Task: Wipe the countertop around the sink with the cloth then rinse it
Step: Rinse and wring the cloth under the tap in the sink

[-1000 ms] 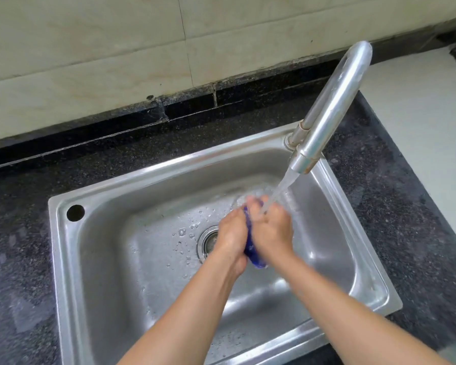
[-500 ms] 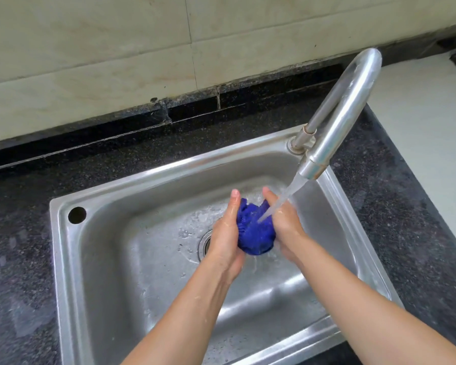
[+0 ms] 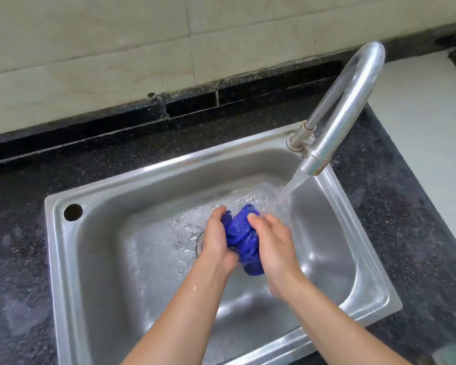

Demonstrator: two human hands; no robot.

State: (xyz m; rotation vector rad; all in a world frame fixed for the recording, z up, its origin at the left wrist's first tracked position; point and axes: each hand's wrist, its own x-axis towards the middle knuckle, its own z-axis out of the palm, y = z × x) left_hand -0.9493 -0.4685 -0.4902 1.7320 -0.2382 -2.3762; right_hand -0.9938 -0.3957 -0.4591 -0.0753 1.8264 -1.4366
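Observation:
A crumpled blue cloth [image 3: 242, 238] is pressed between my two hands over the middle of the steel sink [image 3: 95, 259]. My left hand [image 3: 216, 241] cups its left side and my right hand [image 3: 277, 246] grips its right side. Water streams from the curved steel faucet [image 3: 345, 106] and lands on the cloth's upper right corner and my right fingers. The drain is mostly hidden behind my left hand. The dark speckled countertop [image 3: 395, 206] surrounds the sink.
A black backsplash strip [image 3: 190, 106] and beige wall tiles [image 3: 90, 48] rise behind the counter. The counter ends at the right, with pale floor [image 3: 432, 127] beyond. A round overflow hole [image 3: 73, 212] sits at the sink's back left corner.
My hands have rolled and shifted the cloth between them under the stream, so more of it shows and hangs lower. The camera view has drifted slightly.

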